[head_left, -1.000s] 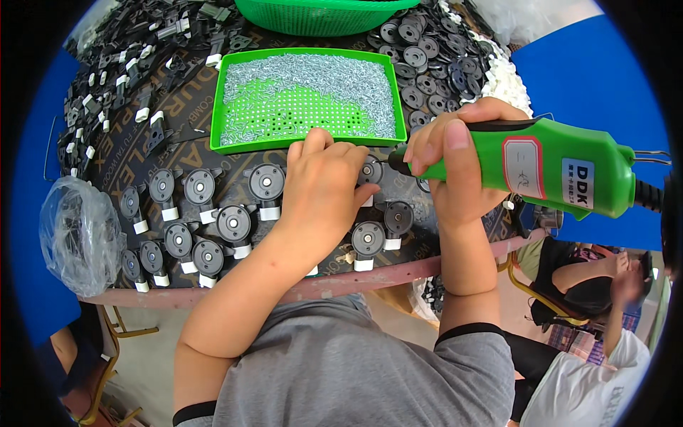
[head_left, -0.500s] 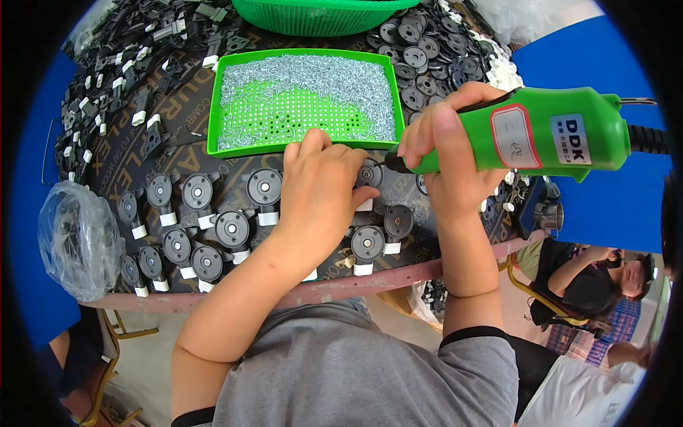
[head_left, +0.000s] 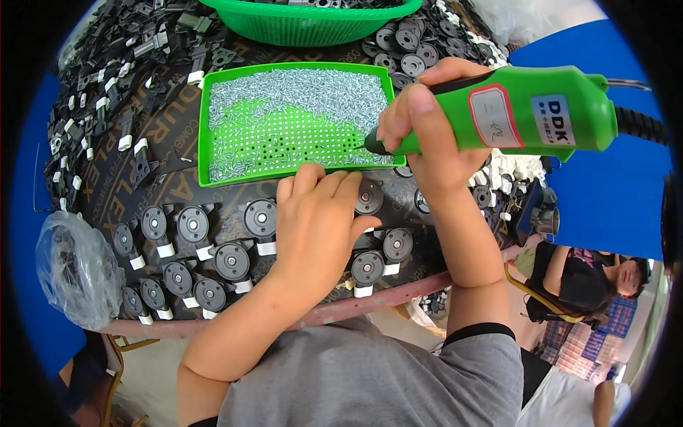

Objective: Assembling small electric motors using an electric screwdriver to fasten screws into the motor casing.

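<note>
My right hand is wrapped round a green electric screwdriver, held level with its dark tip pointing left over the right part of a green perforated tray. Small silver screws are heaped along the tray's far side. My left hand lies over the row of parts just in front of the tray, fingers stretched forward and thumb apart. Beside its index finger is a black wheel part. What lies beneath the palm is hidden. Several black wheel parts with white ends stand in rows to its left.
Loose black and white pieces cover the far left. A green basket stands behind the tray, with piled black discs beside it. A clear plastic bag hangs at the left edge. Another person is at the right.
The screwdriver tip has gone from the wheel part by my left hand to over the screw tray. My left hand stays beside that wheel. The whole view has shifted slightly.
</note>
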Motion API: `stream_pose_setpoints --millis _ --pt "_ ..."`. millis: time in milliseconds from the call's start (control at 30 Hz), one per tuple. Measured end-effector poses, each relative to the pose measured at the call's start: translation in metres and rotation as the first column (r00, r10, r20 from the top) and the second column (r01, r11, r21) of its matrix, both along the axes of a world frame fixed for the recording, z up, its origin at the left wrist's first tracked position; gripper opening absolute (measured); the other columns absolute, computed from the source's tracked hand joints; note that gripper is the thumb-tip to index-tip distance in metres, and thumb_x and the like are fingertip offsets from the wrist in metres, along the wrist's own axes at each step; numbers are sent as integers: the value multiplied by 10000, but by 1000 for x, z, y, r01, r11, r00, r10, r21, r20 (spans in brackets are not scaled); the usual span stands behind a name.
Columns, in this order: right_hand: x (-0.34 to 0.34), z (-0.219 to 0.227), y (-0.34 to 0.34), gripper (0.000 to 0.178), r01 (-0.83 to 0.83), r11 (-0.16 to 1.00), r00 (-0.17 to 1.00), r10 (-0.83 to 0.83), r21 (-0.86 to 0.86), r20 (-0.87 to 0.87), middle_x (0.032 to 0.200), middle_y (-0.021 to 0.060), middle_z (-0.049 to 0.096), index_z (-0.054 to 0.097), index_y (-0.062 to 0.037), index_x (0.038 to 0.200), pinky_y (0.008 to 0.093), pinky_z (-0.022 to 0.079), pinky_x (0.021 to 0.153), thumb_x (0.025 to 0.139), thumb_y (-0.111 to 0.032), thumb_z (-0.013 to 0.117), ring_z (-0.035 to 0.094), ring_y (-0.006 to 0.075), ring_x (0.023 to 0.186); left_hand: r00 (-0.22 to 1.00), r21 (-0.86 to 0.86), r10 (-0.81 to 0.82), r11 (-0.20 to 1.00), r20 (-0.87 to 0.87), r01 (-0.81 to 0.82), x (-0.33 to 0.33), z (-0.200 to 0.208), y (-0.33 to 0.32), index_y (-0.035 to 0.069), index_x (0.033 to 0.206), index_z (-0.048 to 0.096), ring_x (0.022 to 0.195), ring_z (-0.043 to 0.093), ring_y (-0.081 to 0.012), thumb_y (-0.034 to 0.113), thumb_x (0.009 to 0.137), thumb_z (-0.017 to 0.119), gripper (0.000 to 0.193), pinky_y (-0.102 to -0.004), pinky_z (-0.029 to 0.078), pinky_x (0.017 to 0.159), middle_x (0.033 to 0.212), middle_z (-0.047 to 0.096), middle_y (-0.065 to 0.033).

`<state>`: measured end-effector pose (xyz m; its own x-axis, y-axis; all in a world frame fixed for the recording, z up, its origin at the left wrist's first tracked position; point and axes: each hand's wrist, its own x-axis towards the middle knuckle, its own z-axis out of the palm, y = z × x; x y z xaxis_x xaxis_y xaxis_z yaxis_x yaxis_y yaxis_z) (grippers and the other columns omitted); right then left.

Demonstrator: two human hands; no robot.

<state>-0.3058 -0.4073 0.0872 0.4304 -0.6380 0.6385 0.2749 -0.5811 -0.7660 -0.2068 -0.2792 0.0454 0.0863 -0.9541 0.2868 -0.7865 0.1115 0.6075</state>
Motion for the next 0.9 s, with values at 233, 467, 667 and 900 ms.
stream_pose_setpoints --millis 233,467,667,900 --pt "0 -6 -2 220 4 999 1000 -2 54 -28 607 100 498 395 -11 1106 337 464 470 920 -14 511 461 160 447 1000 -2 -7 1000 -28 7 3 -2 0 5 1095 671 963 548 -262 161 704 803 441 -393 390 848 1006 681 -68" --pt "-3 -6 -4 195 80 977 991 -99 -196 -90 620 98 505 413 -22 1112 336 462 466 929 -15 481 473 168 450 999 -1 -7 1000 -39 7 0 0 -1 7 1085 674 937 539 -257 167 702 804 435 -389 386 822 973 671 -68" --pt "-24 38 22 195 -75 997 997 75 0 35 659 86 505 441 -55 1155 343 462 469 961 -75 442 482 177 475 999 -12 3 1000 -41 -4 2 -3 1 14 1068 677 909 528 -256 164 691 811 428 -387 382 798 945 662 -60" --pt "-38 30 46 257 -3 1000 969 6 11 -248 666 72 515 403 -104 1137 355 479 520 977 -189 586 516 182 524 999 23 6 1000 -45 -5 3 -6 0 23 1069 667 917 524 -259 161 693 812 426 -393 381 802 953 661 -57"
